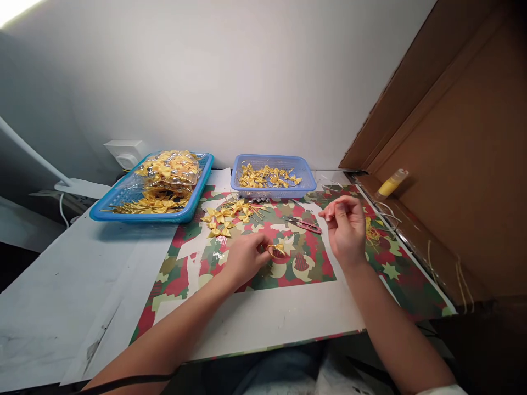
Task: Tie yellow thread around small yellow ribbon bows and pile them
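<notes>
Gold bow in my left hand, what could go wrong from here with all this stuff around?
The left hand pinches the bow only at its fingertips, so it may slip onto the busy patterned paper and be hard to spot. The right hand hovers near the snips and could catch on them. A sweeping arm might scatter the loose bows.

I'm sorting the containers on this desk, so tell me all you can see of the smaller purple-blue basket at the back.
The purple-blue basket is a shallow rectangular tray that looks like plastic, with mesh-perforated walls and a solid rim. It sits flat at the back of the table, near the white wall, its front edge resting on the patterned paper. Inside lies a loose, thin layer of small yellow ribbon bows, well below the rim. Neither hand touches it.
</notes>
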### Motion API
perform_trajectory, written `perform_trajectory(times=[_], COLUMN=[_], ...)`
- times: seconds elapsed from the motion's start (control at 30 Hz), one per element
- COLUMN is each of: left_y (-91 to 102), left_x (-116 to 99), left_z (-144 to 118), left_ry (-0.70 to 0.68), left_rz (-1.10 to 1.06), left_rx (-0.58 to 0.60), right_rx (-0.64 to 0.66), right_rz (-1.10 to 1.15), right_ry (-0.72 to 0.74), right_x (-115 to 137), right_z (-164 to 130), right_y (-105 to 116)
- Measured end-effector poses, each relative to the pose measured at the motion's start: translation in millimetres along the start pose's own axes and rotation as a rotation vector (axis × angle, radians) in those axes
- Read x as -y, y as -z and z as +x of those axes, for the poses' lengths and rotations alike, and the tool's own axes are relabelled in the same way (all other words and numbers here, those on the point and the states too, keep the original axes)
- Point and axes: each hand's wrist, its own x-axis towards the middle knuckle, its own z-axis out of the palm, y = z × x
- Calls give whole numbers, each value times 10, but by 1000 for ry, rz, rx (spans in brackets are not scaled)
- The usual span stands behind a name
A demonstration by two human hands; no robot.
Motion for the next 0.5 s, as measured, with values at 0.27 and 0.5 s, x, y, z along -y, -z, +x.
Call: perform_trajectory(times=[0.27,0.5], left_y=[65,117], left_x=[-54,23], left_z=[-12,16], left_ry=[89,53], left_rz=[-31,-41], left_rx=[158,204], right_rx=[17,129], right_rz=[-83,-75], right_ry=[-46,-183], right_x=[-5,-25], right_z=[149,137], right_y=[58,41])
